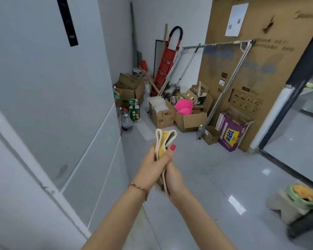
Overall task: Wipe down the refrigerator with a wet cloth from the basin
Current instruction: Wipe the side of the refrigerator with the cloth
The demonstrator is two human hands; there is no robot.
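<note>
Far left: tall pale-grey refrigerator (49, 98) fills the frame edge, black vertical strip near its top, lower door seams visible. Just past its far corner on the floor: clear plastic water bottle (126, 121) and a green-and-white carton (135, 112).

Centre: both forearms extended over the glossy grey tiled floor (215, 177), clear of the refrigerator side. Left hand (152, 163), thin red cord bracelet on the wrist, curled around a folded yellow cloth with cream edging (165, 141); thumb with red nail pressed on the cloth's face. Right hand (173, 179) pressed against the left, gripping the lower end of the same cloth. Cloth upper end stands free above the fingers. Wetness cannot be judged.

Behind, centre right: red folding step ladder (167, 64) against the wall, open cardboard boxes, pink plastic bucket (183, 106) in one box, metal-tube rack, large brown cardboard sheet.

Lower right: green round basin (303, 197), blurred, on a low stand, well apart from the hands.
</note>
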